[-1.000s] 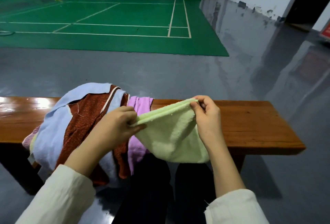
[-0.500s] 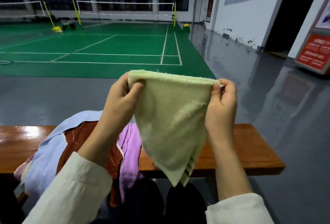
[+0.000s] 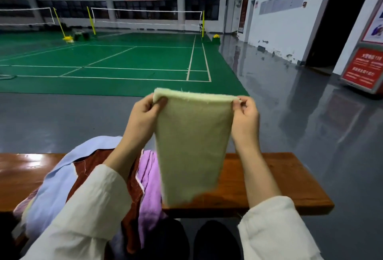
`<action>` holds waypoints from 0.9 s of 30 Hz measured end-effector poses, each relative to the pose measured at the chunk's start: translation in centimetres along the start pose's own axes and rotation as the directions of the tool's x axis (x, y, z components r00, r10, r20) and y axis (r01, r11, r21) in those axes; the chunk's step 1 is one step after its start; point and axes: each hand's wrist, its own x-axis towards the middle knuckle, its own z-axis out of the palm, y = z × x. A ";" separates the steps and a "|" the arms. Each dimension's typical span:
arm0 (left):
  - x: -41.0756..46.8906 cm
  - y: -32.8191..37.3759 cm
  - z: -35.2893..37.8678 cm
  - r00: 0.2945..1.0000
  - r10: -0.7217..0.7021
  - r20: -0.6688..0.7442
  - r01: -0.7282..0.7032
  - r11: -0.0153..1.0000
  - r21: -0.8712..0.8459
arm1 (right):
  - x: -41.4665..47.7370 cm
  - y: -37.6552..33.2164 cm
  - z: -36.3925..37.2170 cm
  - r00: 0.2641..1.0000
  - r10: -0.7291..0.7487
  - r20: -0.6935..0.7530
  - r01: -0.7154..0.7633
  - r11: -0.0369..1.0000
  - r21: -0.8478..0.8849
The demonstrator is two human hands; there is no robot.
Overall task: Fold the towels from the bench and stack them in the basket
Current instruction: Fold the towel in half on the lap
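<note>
Head view, one person seated behind a long glossy brown wooden bench (image 3: 261,178). A pale green terry towel (image 3: 192,145), folded double along its top edge, hangs in the air in front of the bench, and its lower end reaches down across the bench's near edge without clearly resting on it. The left hand (image 3: 145,112) pinches the top left corner, thumb on the near face and fingers curled behind. The right hand (image 3: 245,114) pinches the top right corner between thumb and fingertips (the remaining fingers are curled in beside them). The top edge runs taut and nearly level between the two hands. Both forearms emerge from cream fabric sleeves (image 3: 91,214).

On the left part of the bench lies an unfolded heap: a light blue cloth (image 3: 51,187) outermost, a rust-brown towel with white edging (image 3: 93,162) on it, and a lilac towel (image 3: 149,176) draped over the near edge just beside the green towel. The right part of the bench top shows bare wood.

Beyond the bench: grey polished floor (image 3: 290,125), a green badminton court with white lines (image 3: 124,62), nets on yellow posts (image 3: 145,13), and a red notice stand (image 3: 360,68) at far right.
</note>
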 end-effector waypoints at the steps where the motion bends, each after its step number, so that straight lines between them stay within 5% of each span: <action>1: 0.4 0.7 0.0 0.999 0.047 -0.011 -0.048 0.999 -0.016 | 0.4 -0.8 -0.1 0.999 -0.033 -0.029 0.034 0.999 0.026; 6: -1.4 0.5 0.2 0.992 0.122 -0.001 -0.122 0.992 -0.002 | -0.8 -0.3 -0.9 0.997 -0.063 -0.041 0.066 0.996 0.067; 16: -14.2 -14.9 -0.3 0.963 -0.254 0.091 0.244 0.964 0.107 | -12.6 14.6 -1.1 0.929 0.350 0.118 -0.347 0.937 -0.044; 27: -13.5 -18.0 1.4 0.940 -0.341 0.018 0.312 0.881 0.356 | -12.8 17.4 -0.1 0.890 0.447 0.087 -0.432 0.890 -0.147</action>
